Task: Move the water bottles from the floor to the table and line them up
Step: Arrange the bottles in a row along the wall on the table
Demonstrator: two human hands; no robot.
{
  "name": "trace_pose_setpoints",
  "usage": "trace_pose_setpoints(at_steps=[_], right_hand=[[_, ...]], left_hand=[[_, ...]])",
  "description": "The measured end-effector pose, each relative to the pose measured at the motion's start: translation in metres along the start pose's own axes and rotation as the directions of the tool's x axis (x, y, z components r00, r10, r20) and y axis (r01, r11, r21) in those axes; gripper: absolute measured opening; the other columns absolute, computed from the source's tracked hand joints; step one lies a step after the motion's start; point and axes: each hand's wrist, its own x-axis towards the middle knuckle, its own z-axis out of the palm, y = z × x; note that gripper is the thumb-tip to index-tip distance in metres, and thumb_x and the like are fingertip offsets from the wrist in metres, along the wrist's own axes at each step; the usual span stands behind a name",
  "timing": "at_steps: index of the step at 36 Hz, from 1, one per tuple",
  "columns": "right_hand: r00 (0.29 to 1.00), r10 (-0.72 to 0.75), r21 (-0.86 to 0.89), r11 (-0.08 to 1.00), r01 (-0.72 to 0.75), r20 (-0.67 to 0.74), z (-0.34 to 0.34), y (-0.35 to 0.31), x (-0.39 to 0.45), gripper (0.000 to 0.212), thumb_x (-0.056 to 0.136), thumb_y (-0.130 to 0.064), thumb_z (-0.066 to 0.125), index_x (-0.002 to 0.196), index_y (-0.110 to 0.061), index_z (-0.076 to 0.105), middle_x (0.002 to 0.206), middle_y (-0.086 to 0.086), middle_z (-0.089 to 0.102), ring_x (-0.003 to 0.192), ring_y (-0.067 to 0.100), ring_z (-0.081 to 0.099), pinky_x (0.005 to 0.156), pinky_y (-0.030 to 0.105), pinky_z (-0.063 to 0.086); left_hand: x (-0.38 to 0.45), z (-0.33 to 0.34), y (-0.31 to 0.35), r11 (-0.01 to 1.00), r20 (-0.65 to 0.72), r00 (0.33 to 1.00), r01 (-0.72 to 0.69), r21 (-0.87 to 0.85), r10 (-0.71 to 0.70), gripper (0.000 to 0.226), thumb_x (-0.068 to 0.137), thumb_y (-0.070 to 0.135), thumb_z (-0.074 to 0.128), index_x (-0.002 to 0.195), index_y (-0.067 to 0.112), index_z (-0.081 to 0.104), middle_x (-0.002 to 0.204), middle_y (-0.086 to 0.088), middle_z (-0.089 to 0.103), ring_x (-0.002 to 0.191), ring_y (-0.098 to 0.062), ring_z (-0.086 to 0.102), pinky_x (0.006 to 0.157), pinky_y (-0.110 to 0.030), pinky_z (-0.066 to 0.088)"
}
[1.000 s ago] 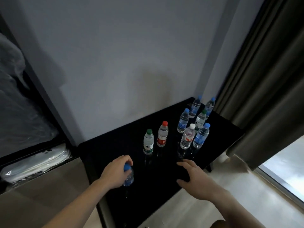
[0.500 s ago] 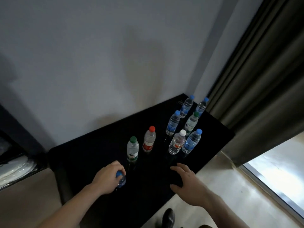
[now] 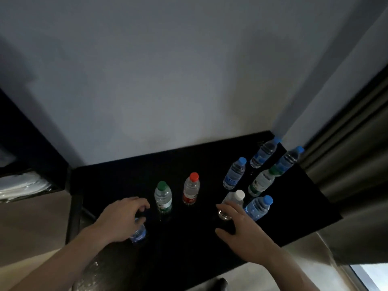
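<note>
Several water bottles stand on the black table (image 3: 126,175). My left hand (image 3: 122,219) covers the top of a blue-label bottle (image 3: 137,235) at the front left, its fingers loosely curled over the cap. Just right of it stand a green-cap bottle (image 3: 162,196) and a red-cap bottle (image 3: 191,191). My right hand (image 3: 245,229) is spread open, its fingertips at the base of a white-cap bottle (image 3: 233,200). A blue-cap bottle (image 3: 257,207) stands beside that one. Behind are another blue-cap bottle (image 3: 234,173), a green-cap one (image 3: 261,181) and two blue-cap ones (image 3: 263,153) (image 3: 287,158).
A grey wall (image 3: 189,80) runs behind the table. A heavy curtain (image 3: 346,154) hangs at the right edge, with a window strip (image 3: 373,276) below it. A dark unit with plastic-wrapped items (image 3: 21,185) stands at the left. A shoe tip (image 3: 220,282) shows under the table's front edge.
My left hand has stayed on the blue-label bottle, its fingers loosening over the cap. My right hand has reached forward to the white-cap bottle. The view has swung left.
</note>
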Motion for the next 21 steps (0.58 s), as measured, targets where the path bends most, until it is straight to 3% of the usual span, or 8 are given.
trace_pose_setpoints(at_steps=[5,7,9,13,16,21], right_hand=[[0.998,-0.063,0.059,0.996,0.065,-0.03,-0.056,0.039,0.003,0.057,0.095,-0.043,0.065,0.146,-0.045,0.038,0.154,-0.027,0.027,0.13,-0.008,0.039,0.1,0.005,0.029],[0.996,-0.065,0.043,0.997,0.068,-0.059,-0.081,0.055,0.003,0.052,0.095,-0.042,0.065,0.142,-0.047,0.042,0.144,-0.029,0.036,0.117,-0.01,0.045,0.085,-0.002,0.034],[0.996,-0.047,0.054,0.997,0.051,-0.08,-0.105,0.071,0.004,0.05,0.094,-0.043,0.065,0.14,-0.048,0.044,0.134,-0.029,0.045,0.111,-0.008,0.051,0.081,0.003,0.038],[0.995,-0.023,0.137,0.99,0.037,-0.1,-0.146,0.104,0.005,0.044,0.093,-0.039,0.067,0.134,-0.048,0.052,0.128,-0.028,0.057,0.107,-0.006,0.061,0.092,0.021,0.051],[0.986,-0.002,0.17,0.985,0.031,-0.167,-0.168,0.13,0.01,0.039,0.092,-0.031,0.069,0.125,-0.048,0.057,0.121,-0.025,0.063,0.099,-0.007,0.065,0.089,0.025,0.056],[0.965,0.068,0.143,0.989,-0.032,-0.254,-0.19,0.166,0.021,0.039,0.093,-0.035,0.068,0.128,-0.048,0.056,0.124,-0.025,0.059,0.096,-0.006,0.066,0.084,0.022,0.057]], left_hand=[[0.022,-0.029,0.086,0.992,-0.158,0.987,-0.005,-0.129,-0.016,0.029,0.088,0.042,0.071,0.113,0.05,0.059,0.097,0.031,0.062,0.082,0.008,0.061,0.069,-0.014,0.049],[0.036,-0.04,0.12,0.982,-0.192,0.981,-0.033,-0.187,-0.004,0.025,0.089,0.042,0.07,0.11,0.053,0.059,0.096,0.034,0.062,0.085,0.011,0.062,0.064,-0.013,0.049],[0.052,-0.048,0.152,0.973,-0.234,0.972,-0.074,-0.219,0.022,0.023,0.09,0.041,0.068,0.109,0.052,0.06,0.098,0.033,0.063,0.087,0.012,0.062,0.062,-0.014,0.05],[0.085,-0.059,0.206,0.967,-0.295,0.955,-0.111,-0.228,0.04,0.023,0.089,0.042,0.068,0.111,0.047,0.062,0.093,0.03,0.064,0.082,0.011,0.062,0.059,-0.011,0.045],[0.107,-0.063,0.235,0.967,-0.297,0.952,-0.137,-0.217,0.068,0.023,0.089,0.045,0.067,0.112,0.047,0.061,0.092,0.031,0.063,0.077,0.008,0.062,0.061,-0.013,0.048],[0.146,-0.064,0.26,0.959,-0.26,0.955,-0.2,-0.203,0.144,0.022,0.09,0.044,0.067,0.111,0.046,0.061,0.093,0.03,0.063,0.072,0.006,0.064,0.064,-0.02,0.055]])
